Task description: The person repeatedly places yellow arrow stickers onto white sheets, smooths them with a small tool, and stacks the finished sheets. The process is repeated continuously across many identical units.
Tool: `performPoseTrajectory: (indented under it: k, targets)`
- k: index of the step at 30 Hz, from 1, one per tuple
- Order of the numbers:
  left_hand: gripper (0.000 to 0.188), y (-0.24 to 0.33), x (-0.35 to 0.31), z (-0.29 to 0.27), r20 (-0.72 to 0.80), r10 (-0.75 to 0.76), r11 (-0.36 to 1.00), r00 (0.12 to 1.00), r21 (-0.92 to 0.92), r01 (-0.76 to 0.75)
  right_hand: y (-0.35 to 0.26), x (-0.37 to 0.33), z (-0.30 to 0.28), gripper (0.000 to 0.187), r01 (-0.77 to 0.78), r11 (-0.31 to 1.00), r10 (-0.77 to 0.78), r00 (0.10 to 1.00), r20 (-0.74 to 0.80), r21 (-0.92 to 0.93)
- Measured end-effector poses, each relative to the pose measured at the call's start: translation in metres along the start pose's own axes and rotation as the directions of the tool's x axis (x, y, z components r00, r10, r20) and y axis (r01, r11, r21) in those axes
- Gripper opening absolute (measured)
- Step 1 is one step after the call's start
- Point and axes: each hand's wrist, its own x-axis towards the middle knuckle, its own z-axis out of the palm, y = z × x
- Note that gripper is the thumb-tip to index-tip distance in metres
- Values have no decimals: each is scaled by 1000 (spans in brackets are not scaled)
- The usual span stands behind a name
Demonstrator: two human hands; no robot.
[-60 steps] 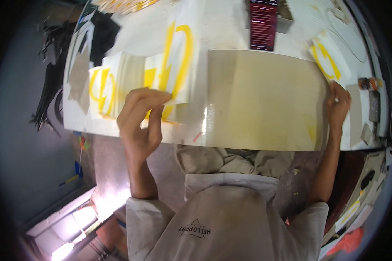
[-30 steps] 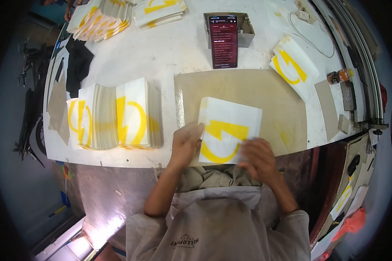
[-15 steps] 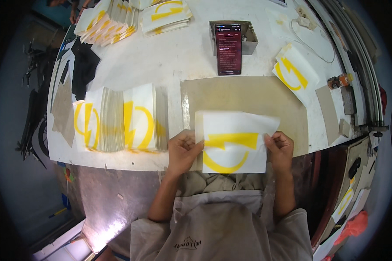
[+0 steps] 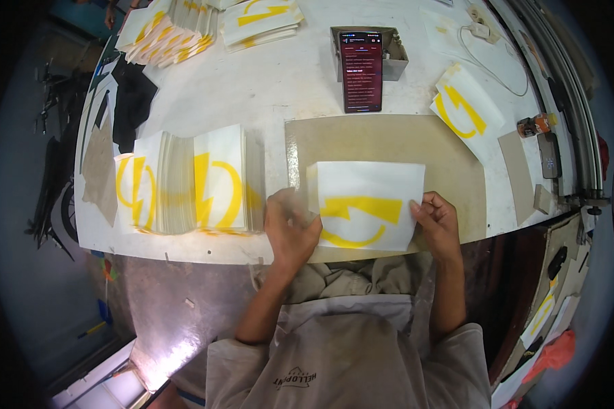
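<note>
White paper (image 4: 372, 178) could crease if I pull unevenly: my right hand (image 4: 440, 223) pinches it; left hand (image 4: 290, 230), grip unclear.

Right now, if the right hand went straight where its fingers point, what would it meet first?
Likely the yellow-printed sheet whose right edge the right hand seems to pinch; depth is unclear.

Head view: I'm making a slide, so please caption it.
Right hand pinches one edge of a yellow-printed white sheet, left hand at the other, over a beige board.
</note>
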Motion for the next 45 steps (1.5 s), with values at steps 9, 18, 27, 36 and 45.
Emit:
performPoseTrajectory:
  k: [9, 18, 27, 36, 45]
  targets:
    - [36, 10, 5, -12, 476, -294, 825, 829, -311, 471, -3, 7, 8, 13, -135, 991, 135, 991, 21, 9]
    - [38, -7, 36, -4, 715, -358, 658, 600, -263, 706, -3, 31, -10, 37, -341, 923, 312, 934, 175, 178]
    - [53, 10, 55, 10, 608, -323, 634, 725, -430, 643, 0, 29, -10, 53, 187, 968, -127, 940, 316, -167]
    - [52, -3, 60, 9, 645, -443, 584, 623, -320, 746, 10, 51, -20, 35, -245, 967, 234, 962, 139, 70]
    - [76, 23, 50, 1, 570, -144, 693, 809, -525, 493, -2, 26, 6, 34, 39, 998, -34, 994, 108, -41]
